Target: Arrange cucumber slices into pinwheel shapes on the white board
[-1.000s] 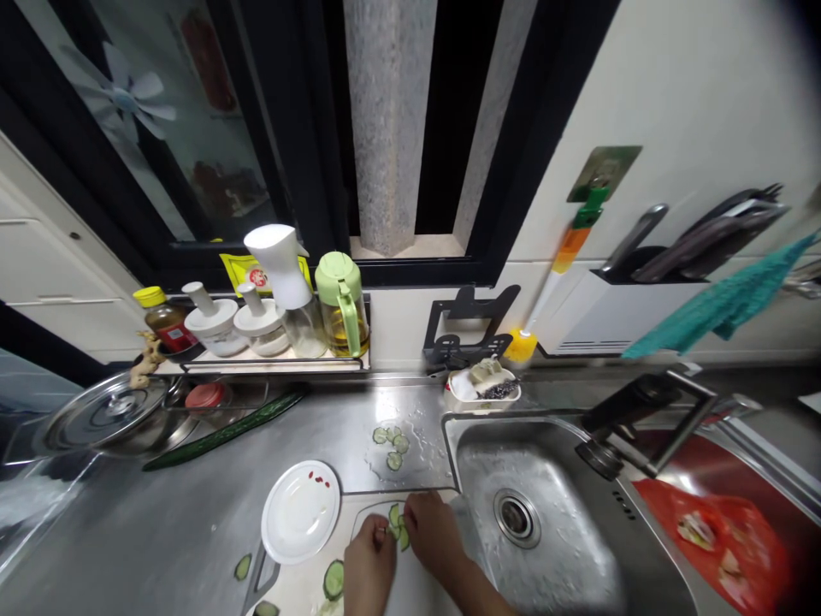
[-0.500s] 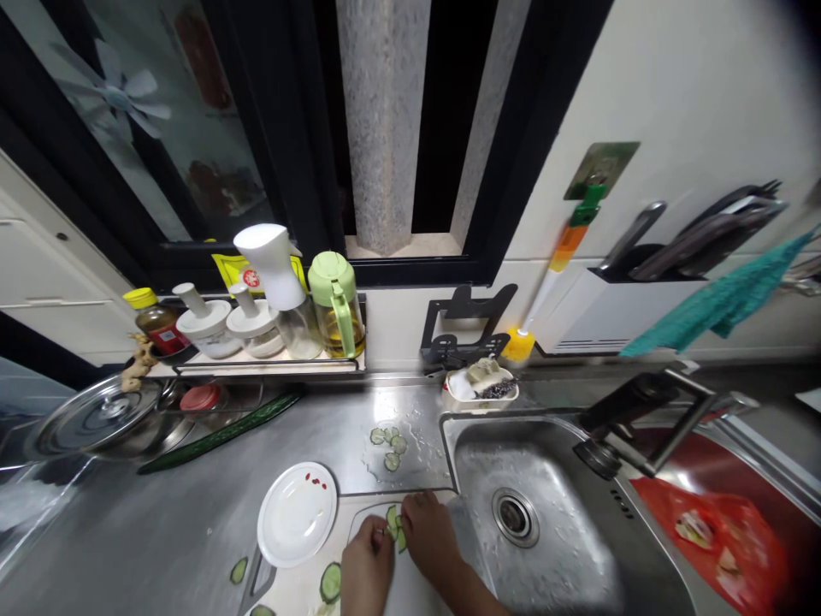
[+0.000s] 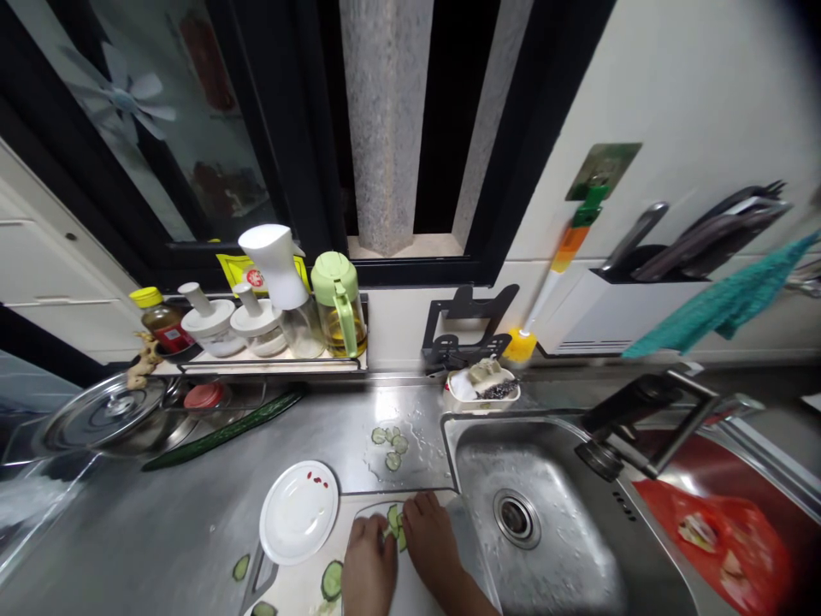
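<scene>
Over the white cutting board (image 3: pixel 352 505), my left hand (image 3: pixel 370 560) is closed, its fingertips pinching a cucumber slice (image 3: pixel 387 532). My right hand (image 3: pixel 431 539) is close beside it, fingers curled and pressed against a few overlapping cucumber slices (image 3: pixel 393 517). Under both hands lies a flat grey piece (image 3: pixel 416 590) that I cannot identify. A larger cucumber slice (image 3: pixel 332 581) rests on the board left of my left hand. The white plate (image 3: pixel 298 513), holding small red bits, stands to the left and overlaps the board's edge.
Several cucumber slices (image 3: pixel 393 445) lie on the wet steel counter behind the board. One slice (image 3: pixel 241 567) lies at left. A whole cucumber (image 3: pixel 224 435) lies by the condiment rack (image 3: pixel 269 368). The sink (image 3: pixel 558 547) with its faucet (image 3: pixel 641 411) is at right.
My left hand has turned slightly, with its back now more to the camera. The right hand stays nearly in place at the slices. The whole view has shifted a little.
</scene>
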A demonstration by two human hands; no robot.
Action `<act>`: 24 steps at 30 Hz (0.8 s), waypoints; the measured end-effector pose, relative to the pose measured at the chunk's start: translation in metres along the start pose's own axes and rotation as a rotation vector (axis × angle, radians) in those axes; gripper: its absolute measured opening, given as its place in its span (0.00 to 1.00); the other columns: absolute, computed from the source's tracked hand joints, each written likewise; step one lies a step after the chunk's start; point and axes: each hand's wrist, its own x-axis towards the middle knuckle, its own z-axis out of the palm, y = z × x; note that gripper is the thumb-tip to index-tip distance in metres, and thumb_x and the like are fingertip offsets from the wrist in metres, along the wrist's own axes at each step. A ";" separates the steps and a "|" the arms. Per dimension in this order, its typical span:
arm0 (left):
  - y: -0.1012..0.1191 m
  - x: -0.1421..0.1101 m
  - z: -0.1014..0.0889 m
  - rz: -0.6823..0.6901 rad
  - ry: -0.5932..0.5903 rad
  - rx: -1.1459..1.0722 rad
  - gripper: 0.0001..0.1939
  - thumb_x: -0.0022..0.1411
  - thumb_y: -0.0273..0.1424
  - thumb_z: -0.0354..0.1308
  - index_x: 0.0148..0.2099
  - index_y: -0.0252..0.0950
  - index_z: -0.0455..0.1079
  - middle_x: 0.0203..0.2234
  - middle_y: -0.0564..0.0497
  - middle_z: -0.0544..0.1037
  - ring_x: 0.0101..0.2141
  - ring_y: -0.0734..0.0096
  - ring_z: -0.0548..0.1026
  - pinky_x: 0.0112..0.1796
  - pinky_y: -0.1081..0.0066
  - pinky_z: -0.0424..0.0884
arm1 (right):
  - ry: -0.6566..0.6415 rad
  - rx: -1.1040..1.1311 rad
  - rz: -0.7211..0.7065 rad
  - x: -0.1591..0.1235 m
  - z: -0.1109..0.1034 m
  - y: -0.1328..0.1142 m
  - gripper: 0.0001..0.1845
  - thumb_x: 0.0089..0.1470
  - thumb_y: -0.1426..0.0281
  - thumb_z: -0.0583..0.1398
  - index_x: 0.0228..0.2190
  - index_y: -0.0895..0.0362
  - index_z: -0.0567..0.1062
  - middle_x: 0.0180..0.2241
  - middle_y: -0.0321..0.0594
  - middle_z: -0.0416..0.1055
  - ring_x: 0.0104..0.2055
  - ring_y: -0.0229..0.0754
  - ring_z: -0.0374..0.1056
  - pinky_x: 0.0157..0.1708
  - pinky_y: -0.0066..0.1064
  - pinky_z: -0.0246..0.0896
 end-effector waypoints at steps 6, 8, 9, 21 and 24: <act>0.002 -0.001 -0.003 0.060 -0.007 -0.011 0.15 0.62 0.28 0.45 0.34 0.38 0.73 0.32 0.47 0.76 0.36 0.68 0.76 0.40 0.71 0.65 | 0.038 0.018 -0.015 -0.004 -0.001 -0.001 0.11 0.57 0.77 0.53 0.34 0.58 0.75 0.40 0.46 0.73 0.47 0.51 0.65 0.43 0.40 0.57; -0.005 -0.002 -0.009 0.079 0.000 -0.065 0.15 0.62 0.29 0.46 0.34 0.39 0.74 0.33 0.47 0.77 0.36 0.68 0.76 0.40 0.71 0.67 | 0.056 0.050 -0.018 -0.009 -0.005 0.000 0.10 0.57 0.77 0.53 0.33 0.57 0.75 0.39 0.45 0.73 0.45 0.49 0.65 0.43 0.39 0.57; -0.011 -0.002 -0.012 0.088 0.007 -0.101 0.14 0.61 0.30 0.46 0.36 0.39 0.75 0.34 0.46 0.78 0.37 0.67 0.76 0.41 0.71 0.67 | 0.065 0.075 -0.017 -0.013 -0.006 0.002 0.10 0.56 0.77 0.53 0.33 0.57 0.75 0.39 0.45 0.73 0.45 0.49 0.65 0.43 0.38 0.57; -0.116 -0.020 -0.030 -0.182 0.144 -0.078 0.10 0.53 0.36 0.53 0.34 0.42 0.74 0.29 0.52 0.80 0.31 0.66 0.77 0.35 0.74 0.69 | 0.184 0.095 -0.094 -0.069 0.057 0.028 0.12 0.51 0.80 0.53 0.29 0.55 0.73 0.31 0.42 0.71 0.39 0.45 0.64 0.38 0.33 0.59; -0.114 -0.021 -0.029 -0.192 0.131 -0.022 0.06 0.53 0.35 0.53 0.29 0.41 0.70 0.25 0.54 0.78 0.29 0.68 0.76 0.33 0.76 0.67 | 0.196 0.005 -0.138 -0.076 0.070 0.029 0.11 0.49 0.80 0.55 0.28 0.55 0.74 0.29 0.41 0.71 0.37 0.45 0.65 0.37 0.33 0.60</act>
